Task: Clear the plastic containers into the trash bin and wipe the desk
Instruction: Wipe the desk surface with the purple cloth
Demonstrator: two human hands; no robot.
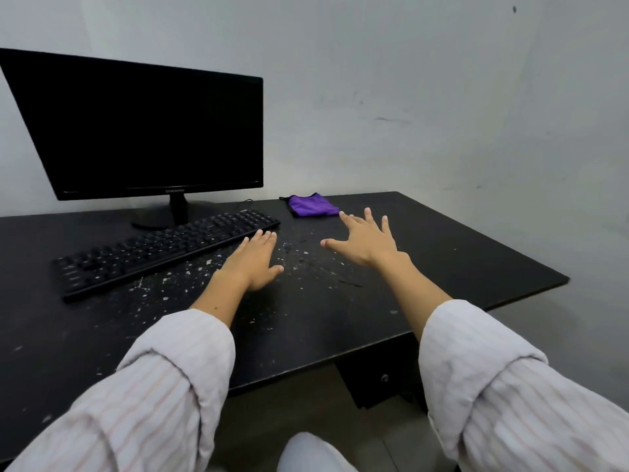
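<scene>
Both hands are empty and spread flat above the desk. Left hand hovers with fingers straight and close together, fingertips just beside the right end of the keyboard; whether the palm touches the surface cannot be told. Right hand has its fingers fanned wide, fingertips near the purple cloth, not touching it. Between and below the hands the dark surface carries a scatter of pale specks and crumbs, densest along the keyboard's front edge and thinning toward the near edge of the desk. Purple cloth lies crumpled near the far edge, right of the monitor. Judged by its folds, it is soft, light and limp; it should bunch readily under a whole-hand grasp taken over its middle, and should need downward pressure to drag the crumbs. A dark strap or cord at its left end is too small to identify. No plastic containers and no trash bin appear in view, so their location cannot be stated. Crumbs under the keyboard, if any, are hidden. Left part of the desk and monitor is cut off by the frame edge, and a dark unit below the near edge is indistinct.
</scene>
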